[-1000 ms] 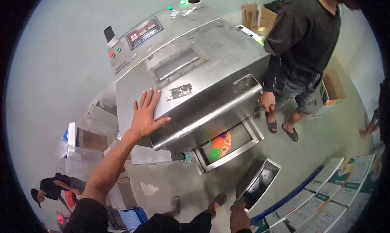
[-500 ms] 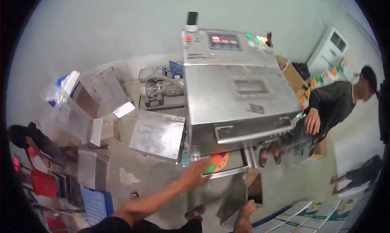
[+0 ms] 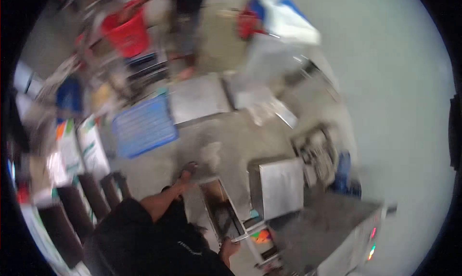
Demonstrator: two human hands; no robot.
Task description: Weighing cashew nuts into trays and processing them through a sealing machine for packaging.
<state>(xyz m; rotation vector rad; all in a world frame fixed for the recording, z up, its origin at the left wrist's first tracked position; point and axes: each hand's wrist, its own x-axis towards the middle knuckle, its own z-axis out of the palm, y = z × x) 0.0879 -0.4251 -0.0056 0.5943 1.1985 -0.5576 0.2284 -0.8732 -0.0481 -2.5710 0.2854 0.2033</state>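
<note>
A long metal tray (image 3: pixel 208 188) with a brown inside lies tilted in front of me. My right hand (image 3: pixel 229 249) is closed round its near end. My left hand (image 3: pixel 184 183) is stretched out close to the tray's far end, beside a sandalled foot; blur hides its fingers and whether it touches the rim. To the right of the tray, a colourful orange-and-green piece (image 3: pixel 262 236) sits within a metal frame (image 3: pixel 248 233) at the front of the steel machine (image 3: pixel 332 228).
A steel box (image 3: pixel 281 187) stands beyond the tray. Farther off are a blue plastic crate (image 3: pixel 144 127), a steel box (image 3: pixel 197 98) and a red bucket (image 3: pixel 127 33) with another person (image 3: pixel 185 16) beside it. Printed cartons (image 3: pixel 70 148) and dark upright pieces (image 3: pixel 72 213) stand at left.
The view has swung left, putting the machine at lower right. My left hand has left the coloured piece and come near the tray's far end. My right hand still holds the tray.
</note>
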